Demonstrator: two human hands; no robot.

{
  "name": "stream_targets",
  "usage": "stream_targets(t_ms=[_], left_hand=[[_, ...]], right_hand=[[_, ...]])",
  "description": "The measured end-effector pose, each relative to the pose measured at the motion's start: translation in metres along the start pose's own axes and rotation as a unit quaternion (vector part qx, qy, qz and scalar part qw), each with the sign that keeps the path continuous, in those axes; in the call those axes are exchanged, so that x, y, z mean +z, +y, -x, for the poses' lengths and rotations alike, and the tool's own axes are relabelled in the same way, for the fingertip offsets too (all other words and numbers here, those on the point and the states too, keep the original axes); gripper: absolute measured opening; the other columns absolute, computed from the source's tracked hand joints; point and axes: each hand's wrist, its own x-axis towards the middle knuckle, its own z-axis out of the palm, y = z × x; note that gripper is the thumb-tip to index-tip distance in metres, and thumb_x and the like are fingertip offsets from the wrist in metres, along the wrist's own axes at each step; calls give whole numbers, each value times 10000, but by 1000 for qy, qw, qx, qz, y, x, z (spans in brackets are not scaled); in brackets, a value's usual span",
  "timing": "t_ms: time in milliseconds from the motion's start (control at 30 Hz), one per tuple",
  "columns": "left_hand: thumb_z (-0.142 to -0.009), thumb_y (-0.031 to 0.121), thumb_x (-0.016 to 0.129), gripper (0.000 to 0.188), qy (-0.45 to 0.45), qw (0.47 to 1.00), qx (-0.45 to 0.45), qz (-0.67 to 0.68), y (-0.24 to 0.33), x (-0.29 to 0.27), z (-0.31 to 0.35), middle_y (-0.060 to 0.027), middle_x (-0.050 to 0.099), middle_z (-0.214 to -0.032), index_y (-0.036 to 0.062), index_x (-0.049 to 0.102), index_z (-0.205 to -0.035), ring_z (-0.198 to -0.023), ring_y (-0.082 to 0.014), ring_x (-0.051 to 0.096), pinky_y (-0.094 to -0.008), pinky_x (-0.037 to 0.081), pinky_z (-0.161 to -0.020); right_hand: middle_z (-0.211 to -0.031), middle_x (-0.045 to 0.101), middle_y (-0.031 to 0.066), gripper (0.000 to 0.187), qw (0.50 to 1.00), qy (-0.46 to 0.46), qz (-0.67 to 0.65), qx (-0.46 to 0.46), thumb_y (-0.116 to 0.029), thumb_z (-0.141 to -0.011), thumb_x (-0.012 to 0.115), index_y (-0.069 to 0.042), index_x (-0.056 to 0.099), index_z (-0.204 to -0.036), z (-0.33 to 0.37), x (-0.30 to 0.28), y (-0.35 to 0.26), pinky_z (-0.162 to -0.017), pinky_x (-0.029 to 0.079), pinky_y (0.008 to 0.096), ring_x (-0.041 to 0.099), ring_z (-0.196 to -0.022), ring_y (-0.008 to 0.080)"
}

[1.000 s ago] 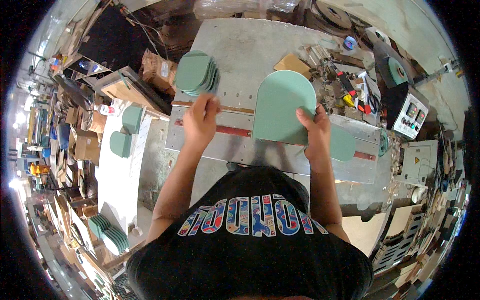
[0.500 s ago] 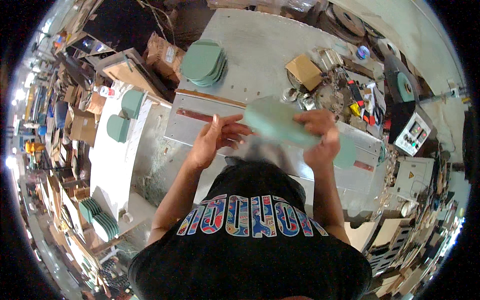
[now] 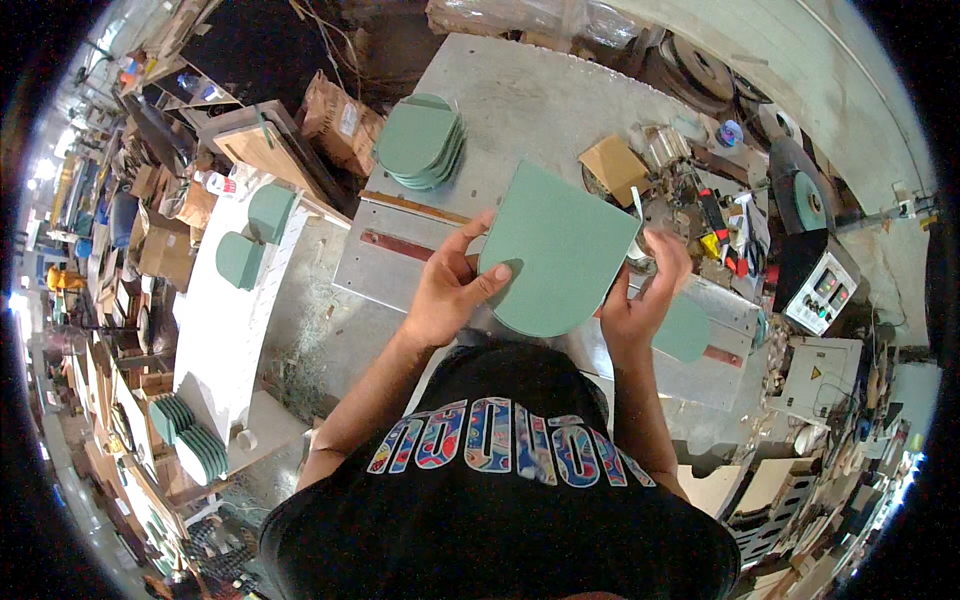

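A flat green panel (image 3: 560, 250) with one rounded end and one straight end is held up over the bench in front of me. My left hand (image 3: 450, 285) grips its left edge, thumb on the face and fingers behind. At the panel's right edge, my right hand (image 3: 645, 295) has its thumb and fingers apart, the thumb close to the edge. A thin pale strip (image 3: 637, 208) shows by the panel's right corner; whether it is attached there I cannot make out. Another green panel (image 3: 682, 332) lies on the bench's metal plate, beyond my right wrist.
A stack of green panels (image 3: 415, 140) stands at the back left of the grey bench (image 3: 500, 90). A cardboard box (image 3: 615, 170) and cluttered tools (image 3: 715, 215) occupy the right. A control box (image 3: 825, 280) is further right. The white side table (image 3: 215, 345) bears more green panels.
The green panel, blurred and slanted in my right hand before, is now upright with its face toward me. My left hand has closed on it; my right fingers have come off its face.
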Motion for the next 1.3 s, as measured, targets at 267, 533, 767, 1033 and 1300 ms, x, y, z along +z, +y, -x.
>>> stream_targets(t_ms=[267,533,767,1033,1300], left_hand=[[-1020,90,762,751,70,997,-18,-2,-17,-16,-5,-78,742,-1084,21,364,-1653,-989,-149,687,-313,556,-882],[-1068,117,700,520,182,970,-120,108,-26,-68,-13,-139,738,-1235,-20,471,-1514,-1083,-177,702,-335,584,-928],[-1056,119,717,436,103,991,-25,86,-31,-120,-21,-125,711,-1275,-9,523,-1424,-1122,-206,708,-378,597,-964],[-1034,146,743,423,199,962,74,170,24,-189,-51,-74,716,-1287,60,578,-1414,-1167,-213,685,-403,551,-1047],[-957,155,847,509,226,974,14,20,55,-279,-97,-81,716,-1178,23,574,-1365,-1039,-177,698,-334,596,-900]], right_hand=[[-1237,712,88,516,848,-144,-283,425,-125,-1080,595,9,477,-1565,18,22,-20,-786,537,242,668,-1012,106],[-1237,747,81,575,820,-231,-298,431,-256,-1062,689,-19,505,-1553,28,80,-16,-750,545,265,691,-956,119],[-1374,648,93,620,779,-178,-400,449,-166,-1039,706,-41,420,-1574,5,149,-42,-992,526,366,630,-1214,201],[-1337,664,120,462,762,-490,-333,260,-80,-1018,729,1,572,-1445,6,217,-37,-1095,517,424,648,-1242,244],[-1477,631,136,497,724,-457,-371,360,-278,-1138,575,22,551,-1534,-44,247,-28,-1089,497,379,633,-1270,206]])
